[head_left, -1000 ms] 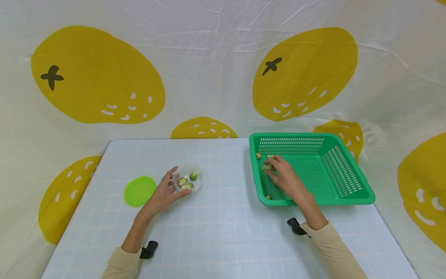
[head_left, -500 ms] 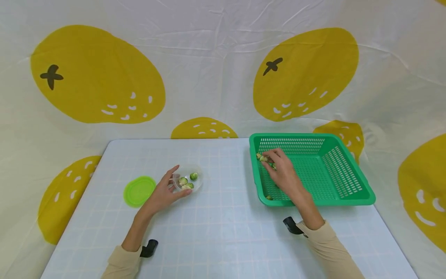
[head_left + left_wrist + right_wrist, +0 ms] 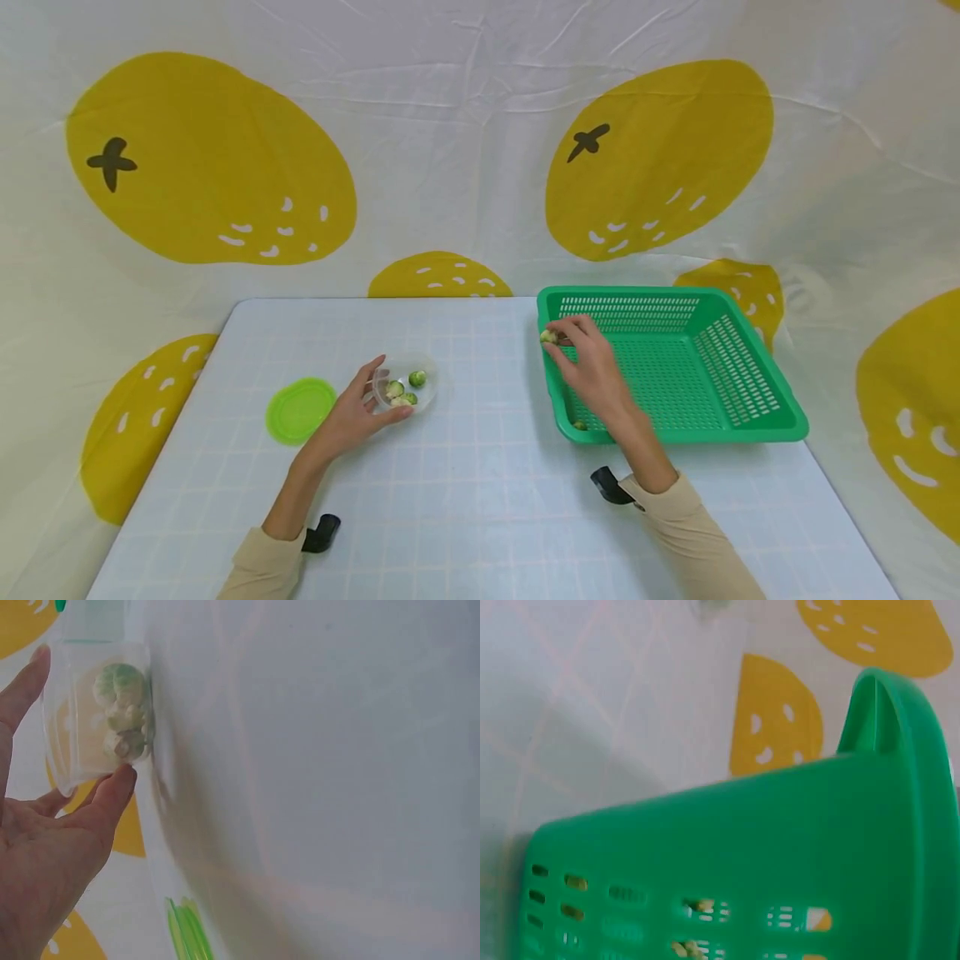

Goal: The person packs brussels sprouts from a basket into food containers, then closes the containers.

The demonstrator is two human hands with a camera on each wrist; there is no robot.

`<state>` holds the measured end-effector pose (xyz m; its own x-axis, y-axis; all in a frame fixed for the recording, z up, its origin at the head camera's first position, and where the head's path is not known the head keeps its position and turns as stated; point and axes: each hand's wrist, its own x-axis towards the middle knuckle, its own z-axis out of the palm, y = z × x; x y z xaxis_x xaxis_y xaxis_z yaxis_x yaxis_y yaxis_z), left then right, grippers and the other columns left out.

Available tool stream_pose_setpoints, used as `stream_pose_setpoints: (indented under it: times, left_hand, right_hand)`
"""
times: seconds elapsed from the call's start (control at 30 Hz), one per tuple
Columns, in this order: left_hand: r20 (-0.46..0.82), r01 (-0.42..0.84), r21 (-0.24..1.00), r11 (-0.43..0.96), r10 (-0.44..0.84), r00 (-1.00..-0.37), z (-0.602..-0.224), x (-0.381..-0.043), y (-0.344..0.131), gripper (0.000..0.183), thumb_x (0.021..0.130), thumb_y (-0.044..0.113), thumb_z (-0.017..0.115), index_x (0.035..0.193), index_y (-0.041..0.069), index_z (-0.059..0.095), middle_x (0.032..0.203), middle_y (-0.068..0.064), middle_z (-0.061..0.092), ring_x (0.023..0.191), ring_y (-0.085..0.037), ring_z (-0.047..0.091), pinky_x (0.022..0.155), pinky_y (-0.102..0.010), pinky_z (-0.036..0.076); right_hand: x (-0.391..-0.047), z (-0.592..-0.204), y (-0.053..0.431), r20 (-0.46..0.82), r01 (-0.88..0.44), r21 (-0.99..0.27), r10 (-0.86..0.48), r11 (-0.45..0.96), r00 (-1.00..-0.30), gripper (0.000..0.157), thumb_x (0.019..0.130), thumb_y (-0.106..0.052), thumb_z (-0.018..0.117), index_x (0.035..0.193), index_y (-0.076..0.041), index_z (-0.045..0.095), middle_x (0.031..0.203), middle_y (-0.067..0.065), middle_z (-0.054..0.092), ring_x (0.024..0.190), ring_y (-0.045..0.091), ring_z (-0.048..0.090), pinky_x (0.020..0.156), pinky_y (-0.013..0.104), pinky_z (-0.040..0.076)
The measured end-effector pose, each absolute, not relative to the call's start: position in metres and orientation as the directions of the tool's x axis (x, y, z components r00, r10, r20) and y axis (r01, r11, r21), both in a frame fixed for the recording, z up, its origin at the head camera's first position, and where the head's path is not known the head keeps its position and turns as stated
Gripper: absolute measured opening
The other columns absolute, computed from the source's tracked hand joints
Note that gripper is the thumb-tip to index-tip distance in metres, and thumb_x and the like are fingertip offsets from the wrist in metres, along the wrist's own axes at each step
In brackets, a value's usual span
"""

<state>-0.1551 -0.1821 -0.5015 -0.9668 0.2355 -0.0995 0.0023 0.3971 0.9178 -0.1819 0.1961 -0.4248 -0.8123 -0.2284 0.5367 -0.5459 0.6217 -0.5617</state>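
My left hand (image 3: 358, 418) grips a small clear plastic tub (image 3: 426, 397) on the left half of the table. Several Brussels sprouts (image 3: 394, 389) lie inside it; the left wrist view shows them through the tub wall (image 3: 84, 690), thumb and fingers around its sides. Over the left wall of a green plastic basket (image 3: 675, 375), my right hand (image 3: 596, 371) pinches a pale green Brussels sprout (image 3: 549, 337) at its fingertips. Another sprout (image 3: 579, 425) sits in the basket's near left corner. In the right wrist view the basket's side (image 3: 780, 825) hides my right hand.
A bright green round lid (image 3: 302, 412) lies left of the tub, by my left forearm. The basket takes up the table's right side. Behind the white gridded table (image 3: 480, 500) hangs a white cloth (image 3: 480, 183) printed with yellow fruit.
My right hand has moved left and up from inside the basket to its left rim, carrying a sprout. My left hand and the tub have stayed in place.
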Motion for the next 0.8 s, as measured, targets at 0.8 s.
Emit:
stream_pose_setpoints:
  times: [0.8]
  left_hand:
    - [-0.115,-0.010,0.915,0.403,0.239,-0.964,-0.500,-0.155,-0.180,0.108,0.087,0.036,0.085,0.164,0.011,0.014,0.160,-0.027,0.029,0.149,-0.043,0.029,0.119,-0.053,0.031]
  right_hand:
    - [-0.180,-0.426,0.143,0.486,-0.556,-0.618,-0.286,0.556,-0.826,0.022,0.092,-0.001,0.076,0.113,0.002,0.072,0.109,0.013,0.061,0.095,0.025,0.068,0.088,0.036,0.060]
